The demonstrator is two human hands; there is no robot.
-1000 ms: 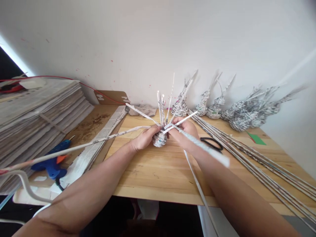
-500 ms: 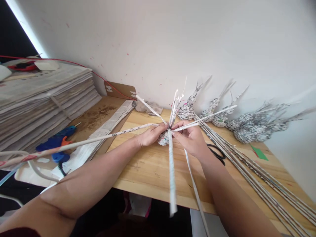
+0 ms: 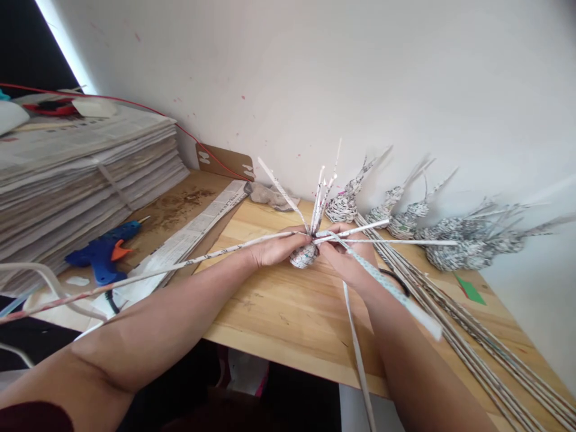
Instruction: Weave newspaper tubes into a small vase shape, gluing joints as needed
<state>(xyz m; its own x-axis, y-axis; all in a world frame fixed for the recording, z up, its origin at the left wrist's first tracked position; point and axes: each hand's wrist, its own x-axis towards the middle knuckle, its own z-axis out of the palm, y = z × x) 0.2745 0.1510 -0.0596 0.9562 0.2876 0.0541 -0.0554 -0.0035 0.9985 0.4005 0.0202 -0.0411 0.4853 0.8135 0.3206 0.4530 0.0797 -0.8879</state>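
Between my hands is a small round woven newspaper piece (image 3: 303, 256), with several rolled paper tubes sticking up and out of its top. My left hand (image 3: 281, 247) is closed around its left side, thumb near the top where the tubes meet. A long paper tube (image 3: 216, 254) runs from there off to the left. My right hand (image 3: 344, 249) pinches paper tubes at the piece's right side; its fingertips are partly hidden. One pale blue patterned tube (image 3: 391, 288) crosses over my right wrist toward me. Another tube (image 3: 355, 336) hangs over the table's front edge.
Several woven newspaper figures (image 3: 342, 207) line the wall at the back right. Long paper tubes (image 3: 450, 318) lie along the right, beside black-handled scissors (image 3: 396, 279) partly covered by my arm. A blue glue gun (image 3: 101, 255) and a stack of newspapers (image 3: 135, 162) are at left.
The pale blue tube swung in front of the piece, then back right across my right wrist. Another tube now points right. My left hand keeps its hold; the camera view has shifted.
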